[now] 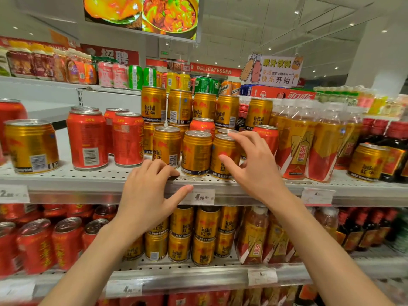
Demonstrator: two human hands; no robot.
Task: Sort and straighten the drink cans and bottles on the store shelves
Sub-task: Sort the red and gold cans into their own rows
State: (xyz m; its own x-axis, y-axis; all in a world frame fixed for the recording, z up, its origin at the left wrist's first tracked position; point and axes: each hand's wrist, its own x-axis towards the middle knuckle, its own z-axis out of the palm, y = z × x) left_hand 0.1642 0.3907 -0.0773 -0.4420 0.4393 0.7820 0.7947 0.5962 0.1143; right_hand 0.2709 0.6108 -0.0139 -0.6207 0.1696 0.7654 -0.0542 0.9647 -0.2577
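A white perforated metal shelf (92, 176) crosses the middle of the frame, with price tags (201, 196) clipped on its front rail. Above it is a white ceiling with small lights, a food picture screen (141, 14) at the top centre, and a red "DELICATESSEN" sign (213, 69) behind.

On the shelf, in the centre, gold cans (196, 152) stand upright in a front row of three, with more gold cans stacked in two levels behind them. Left of them stand red cans (87, 139), and one single gold can (31, 145) stands at the far left, apart from the others. On the right stand bottles with gold and red labels (297, 146), then dark bottles (395, 146) and another gold can (367, 162) at the right edge.

The lower shelf (198, 276) holds red cans at lower left, gold cans in the centre and bottles at the right.

The left hand (146, 191) rests on the shelf edge, fingers bent over the top and thumb stretched along the front rail; its grip holds no can. The right hand (254, 164) has a spread grip, fingers on the top rim of the rightmost front gold can (223, 157) and thumb near its side.
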